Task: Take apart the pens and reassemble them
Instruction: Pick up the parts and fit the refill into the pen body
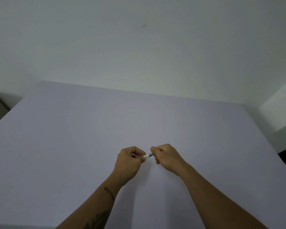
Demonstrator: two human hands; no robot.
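While most of the table [73, 146] lies bare, a single pen [148, 155] is held above its near middle, gripped at both ends. On the left, the left hand [129, 160] is closed on the pen's pale end, pinched between thumb and fingers. Between the hands only a short stretch of the barrel is shown, whitish on the left and dark with a metallic band towards the right. On the right, the right hand [166, 157] is curled shut around the darker end. The pen is judged light, stiff and rather smooth, so a firm pinch close to the joint is advised; small inner parts could easily be dropped.
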